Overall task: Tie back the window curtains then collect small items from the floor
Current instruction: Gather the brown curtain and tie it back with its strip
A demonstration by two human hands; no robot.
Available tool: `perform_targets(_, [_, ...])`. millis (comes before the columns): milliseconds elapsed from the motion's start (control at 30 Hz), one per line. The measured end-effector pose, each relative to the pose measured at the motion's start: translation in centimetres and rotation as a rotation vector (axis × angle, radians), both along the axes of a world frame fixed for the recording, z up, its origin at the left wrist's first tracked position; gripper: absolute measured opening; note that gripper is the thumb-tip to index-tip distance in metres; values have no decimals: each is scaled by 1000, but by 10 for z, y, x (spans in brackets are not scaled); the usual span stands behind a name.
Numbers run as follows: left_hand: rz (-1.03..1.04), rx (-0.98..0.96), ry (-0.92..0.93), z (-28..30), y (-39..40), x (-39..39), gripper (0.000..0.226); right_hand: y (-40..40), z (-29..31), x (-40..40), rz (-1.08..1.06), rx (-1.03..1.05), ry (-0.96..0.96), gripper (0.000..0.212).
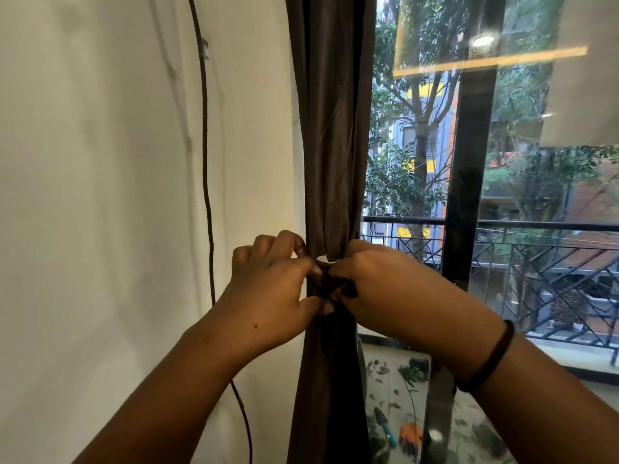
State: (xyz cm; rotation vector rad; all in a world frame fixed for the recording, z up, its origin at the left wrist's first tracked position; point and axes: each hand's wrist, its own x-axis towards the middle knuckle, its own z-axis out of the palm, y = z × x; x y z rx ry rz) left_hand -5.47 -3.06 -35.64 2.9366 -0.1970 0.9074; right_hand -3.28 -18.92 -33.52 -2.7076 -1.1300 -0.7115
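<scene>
1. The curtain (330,128) is dark brown and a bit shiny. It hangs down the middle of the frame, from top to bottom.
2. It is bunched into a thin bundle with long folds, pinched tight low in the middle.
3. A dark tie (326,279) wraps around the pinched part.

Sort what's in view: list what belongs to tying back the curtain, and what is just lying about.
Belongs to the job:
dark brown curtain, gathered
tie-back around it
left hand and right hand, both pinching the tie-back

Just lying about:
cable on the wall
trowel on the balcony floor
wristband
</scene>
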Motion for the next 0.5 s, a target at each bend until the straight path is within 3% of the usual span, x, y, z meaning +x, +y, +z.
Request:
perform_targets(100, [-15, 70, -216, -9, -3, 2, 34, 6, 11, 0, -30, -139, 2, 22])
perform_targets(233, [-48, 12, -359, -24, -5, 2, 39, 6, 20, -1, -96, -332, 73, 30])
perform_targets(367, [-179, -56, -481, -35, -3, 3, 35, -5, 31, -2, -101, -259, 360, 36])
perform_targets(500, [-269, -293, -608, -50, -3, -2, 43, -12, 36, -1, -58, -249, 503, 26])
